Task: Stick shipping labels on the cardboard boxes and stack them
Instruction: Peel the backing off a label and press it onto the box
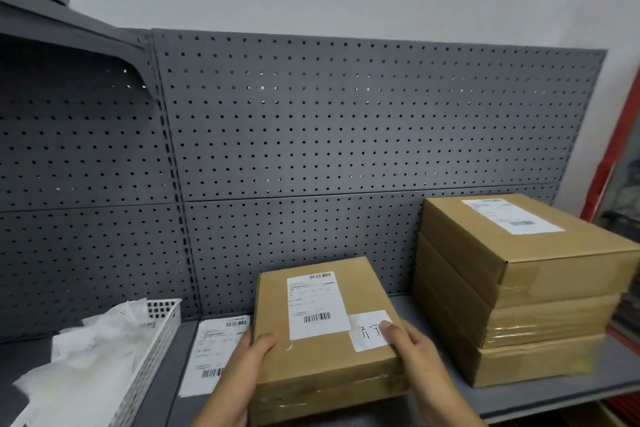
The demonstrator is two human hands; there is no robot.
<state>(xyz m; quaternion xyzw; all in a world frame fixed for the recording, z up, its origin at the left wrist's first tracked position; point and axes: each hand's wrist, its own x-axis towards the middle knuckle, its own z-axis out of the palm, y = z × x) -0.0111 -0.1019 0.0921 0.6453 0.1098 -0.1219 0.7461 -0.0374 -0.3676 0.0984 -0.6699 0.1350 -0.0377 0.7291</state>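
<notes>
Left hand point(242, 367) and right hand point(415, 354) grip the near corners of the cardboard box point(322, 357), thumbs on top, probably for lifting; its shipping label point(317, 303) is applied; box at the shelf point(540, 393) front edge; three-box stack point(540, 288) at right end, the likely destination.

White basket point(152, 357), apparently holding crumpled paper point(90, 367), fronts pegboard point(346, 114).

cam on my head, facing forward and a bit down at the shelf point(519, 395), pegboard point(346, 121) close and straight ahead, my left hand point(242, 371) and right hand point(422, 357) gripping the box point(322, 360) at the bottom edge, wide lens bowing the sides
</notes>
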